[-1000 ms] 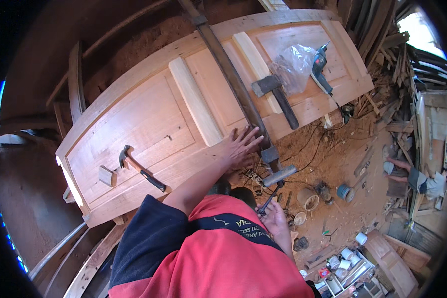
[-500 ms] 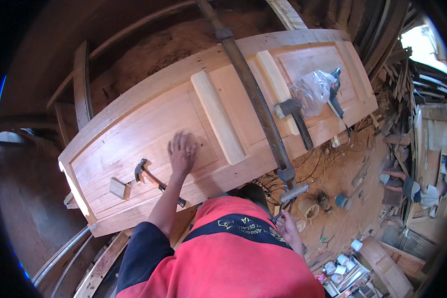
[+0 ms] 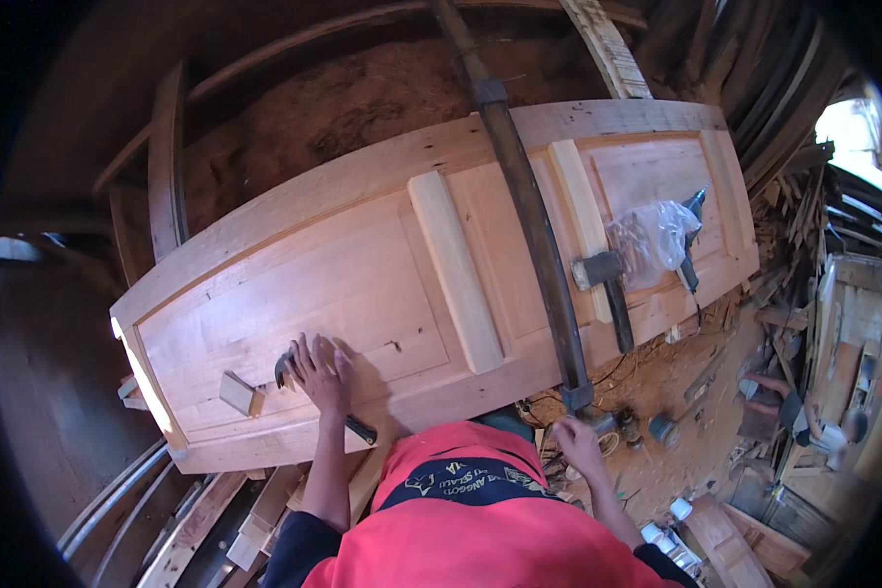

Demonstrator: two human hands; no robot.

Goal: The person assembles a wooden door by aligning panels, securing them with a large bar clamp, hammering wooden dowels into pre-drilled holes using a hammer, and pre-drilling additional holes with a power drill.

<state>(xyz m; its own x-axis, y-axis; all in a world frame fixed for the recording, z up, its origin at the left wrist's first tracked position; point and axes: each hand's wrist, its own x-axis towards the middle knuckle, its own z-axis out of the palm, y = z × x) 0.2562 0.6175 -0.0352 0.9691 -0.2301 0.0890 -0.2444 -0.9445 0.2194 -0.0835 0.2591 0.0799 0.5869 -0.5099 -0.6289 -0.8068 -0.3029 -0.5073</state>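
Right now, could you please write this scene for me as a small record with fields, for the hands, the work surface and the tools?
Left hand: over the claw hammer; grip unclear
Right hand: near the lower end of the metal bar clamp; contact unclear
Work surface: panelled wooden door
Across it: the clamp, between two pale wooden strips
Left part: small wooden block, left of the claw hammer
Right part: block-headed hammer, clear plastic bag, drill partly covered by the bag

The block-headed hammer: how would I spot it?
Find the big panelled door and the dark bar crossing it. Right of the bar, beside a clear bag, lies the block-headed hammer. Its squared head sets it apart from the clawed hammer at the left hand.
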